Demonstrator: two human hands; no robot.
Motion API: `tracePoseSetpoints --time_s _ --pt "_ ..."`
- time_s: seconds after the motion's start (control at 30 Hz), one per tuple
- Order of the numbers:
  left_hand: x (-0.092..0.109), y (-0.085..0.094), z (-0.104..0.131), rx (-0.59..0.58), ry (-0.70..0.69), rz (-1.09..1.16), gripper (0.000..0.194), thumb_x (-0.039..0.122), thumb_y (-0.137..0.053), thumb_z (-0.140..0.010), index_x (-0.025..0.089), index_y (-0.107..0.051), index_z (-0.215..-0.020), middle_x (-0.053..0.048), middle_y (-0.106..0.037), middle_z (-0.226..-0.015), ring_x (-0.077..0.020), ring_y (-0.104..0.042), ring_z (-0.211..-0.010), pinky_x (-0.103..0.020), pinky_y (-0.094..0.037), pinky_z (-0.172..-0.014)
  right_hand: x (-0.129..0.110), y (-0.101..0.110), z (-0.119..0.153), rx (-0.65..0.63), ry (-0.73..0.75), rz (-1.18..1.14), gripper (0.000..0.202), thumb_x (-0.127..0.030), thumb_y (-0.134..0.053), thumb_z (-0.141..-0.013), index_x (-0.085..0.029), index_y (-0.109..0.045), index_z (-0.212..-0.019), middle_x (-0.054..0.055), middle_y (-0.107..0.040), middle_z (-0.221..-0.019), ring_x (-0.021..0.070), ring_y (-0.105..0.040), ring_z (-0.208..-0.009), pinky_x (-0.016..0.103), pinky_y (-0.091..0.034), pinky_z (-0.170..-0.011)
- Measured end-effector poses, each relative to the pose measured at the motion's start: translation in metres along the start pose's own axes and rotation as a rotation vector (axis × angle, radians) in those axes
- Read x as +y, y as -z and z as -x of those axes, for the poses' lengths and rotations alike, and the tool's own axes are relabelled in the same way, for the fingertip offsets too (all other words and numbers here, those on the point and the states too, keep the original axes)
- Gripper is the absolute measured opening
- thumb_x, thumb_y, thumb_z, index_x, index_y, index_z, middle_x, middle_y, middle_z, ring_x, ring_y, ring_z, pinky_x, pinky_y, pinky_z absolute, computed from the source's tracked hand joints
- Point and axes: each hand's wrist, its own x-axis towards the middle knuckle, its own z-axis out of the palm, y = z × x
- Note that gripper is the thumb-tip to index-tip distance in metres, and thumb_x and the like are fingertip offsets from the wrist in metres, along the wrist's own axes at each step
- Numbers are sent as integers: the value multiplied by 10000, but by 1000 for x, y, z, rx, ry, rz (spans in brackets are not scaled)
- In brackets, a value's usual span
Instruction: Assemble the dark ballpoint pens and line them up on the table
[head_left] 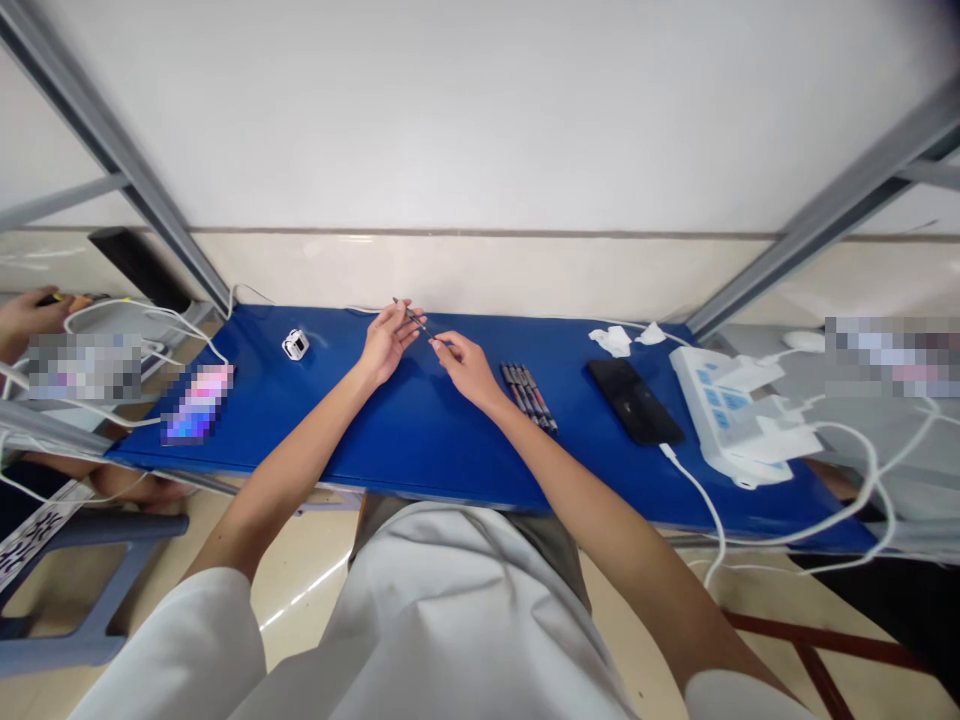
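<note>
Up near the far edge of the blue table (pixel 420 440), both hands meet on one thin pen (pixel 412 316). The left hand (pixel 386 340) has its fingers closed around the upper part of the pen, whose tip pokes out toward 11 o'clock. The right hand (pixel 465 365) pinches the lower end with thumb and forefinger, though the pen is so thin here that the exact grip is hard to make out. The pen is held just above the tabletop, between the two hands.

At 3 o'clock from the right hand, just beside it, lies a row of pens (pixel 529 395), side by side on the table. Farther the same way sits a black phone (pixel 634 401) with a white cable (pixel 697 495) plugged in, then a white power strip (pixel 731 415) with chargers. Crumpled white scraps (pixel 611 340) lie at 2 o'clock near the wall. At 9 o'clock from the left hand stands a small white gadget (pixel 295 344), well apart. Another person's hand (pixel 26 315) shows at the far left edge, beyond the table. Nothing lies between the hands and the row of pens.
</note>
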Motion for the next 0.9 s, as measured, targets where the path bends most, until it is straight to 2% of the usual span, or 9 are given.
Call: tracePoseSetpoints --time_s 0.23,0.33,0.47,0.63,0.9 --pt "-2 -3 3 -69 4 -45 404 495 -901 -957 232 -751 -1225 -85 -840 -1201 -206 -830 -1055 -303 -609 -908 -3 0 1 0 -3 -14 442 -648 -626 -1049 -254 -766 -1192 22 -649 -824 216 -581 -751 302 -427 -629" --pt "-5 -6 6 -101 13 -59 432 501 -920 -937 233 -752 -1230 -93 -843 -1204 -212 -835 -1006 -327 -622 -910 -2 -1 1 10 13 3 417 -624 -614 -1059 -249 -755 -1175 30 -678 -853 218 -595 -769 310 -443 -660" --pt "-3 -8 6 -48 -1 -61 419 504 -910 -950 238 -755 -1234 -85 -845 -1173 -195 -830 -992 -295 -604 -874 0 -2 0 27 16 20 392 -635 -629 -1053 -250 -702 -1051 23 -676 -847 206 -589 -748 315 -445 -685" --pt "3 1 -1 48 -52 -28 394 493 -887 -972 255 -751 -1254 -75 -842 -1196 -189 -822 -1062 -270 -584 -865 2 -2 0 18 -8 29 406 -653 -629 -1057 -255 -664 -986 9 -628 -791 197 -553 -702 315 -410 -654" --pt "3 2 -2 35 -53 -33 369 488 -874 -985 254 -757 -1246 -73 -843 -1192 -184 -823 -1041 -267 -574 -846 1 -2 1 8 -3 31 436 -680 -612 -1058 -253 -662 -988 17 -642 -808 206 -583 -742 314 -436 -672"
